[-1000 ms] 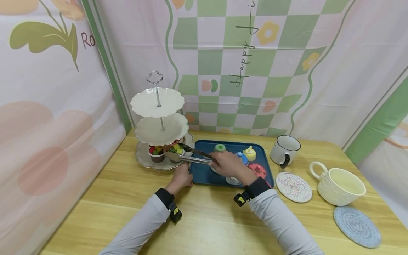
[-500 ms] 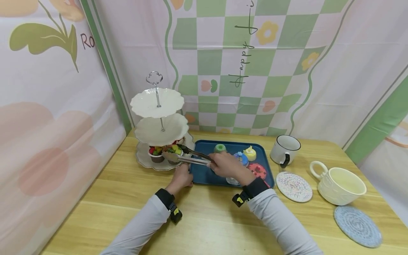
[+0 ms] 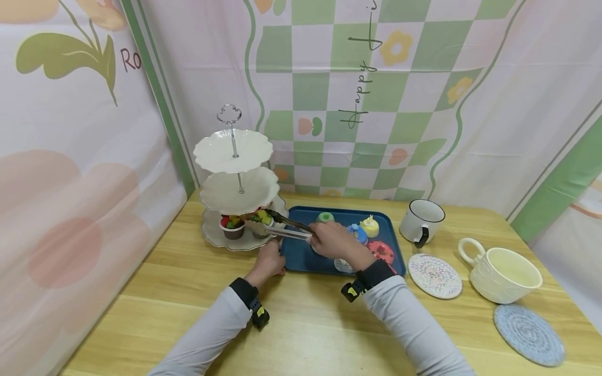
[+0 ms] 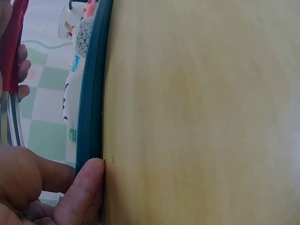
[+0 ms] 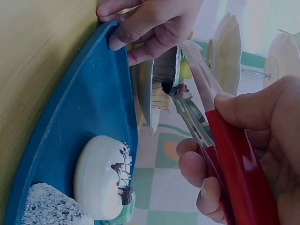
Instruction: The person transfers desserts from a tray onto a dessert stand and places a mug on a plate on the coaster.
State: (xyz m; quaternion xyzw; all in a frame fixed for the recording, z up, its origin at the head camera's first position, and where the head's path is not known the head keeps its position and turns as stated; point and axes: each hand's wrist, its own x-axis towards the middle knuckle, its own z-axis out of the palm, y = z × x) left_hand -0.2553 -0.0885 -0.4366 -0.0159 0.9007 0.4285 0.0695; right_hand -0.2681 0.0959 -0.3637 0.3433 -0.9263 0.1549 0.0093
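My left hand [image 3: 269, 258] grips the near left corner of a dark blue tray [image 3: 298, 257], thumb and fingers pinching its rim in the left wrist view. My right hand [image 3: 336, 241] holds metal tongs [image 5: 239, 164] by their red handles. The tongs' arms stand apart, reaching left to a fruit-topped cupcake [image 3: 264, 217] on the bottom tier of a white three-tier stand [image 3: 216, 238]. Whether the tips press on that cupcake I cannot tell. Another fruit cupcake [image 3: 232, 230] sits to its left. The middle tier partly hides both cupcakes.
On the tray are a pink donut [image 3: 382, 252], a yellow cake [image 3: 370, 226], a white glazed donut [image 5: 101, 176] and several other sweets. To the right stand a white mug [image 3: 421, 222], a cream cup [image 3: 505, 274] and two round coasters, one speckled [image 3: 435, 275], one blue-grey [image 3: 529, 334].
The tongs have shifted slightly at the fruit cupcake, and my right wrist has drifted a little to the left. My left hand stays on the tray corner.
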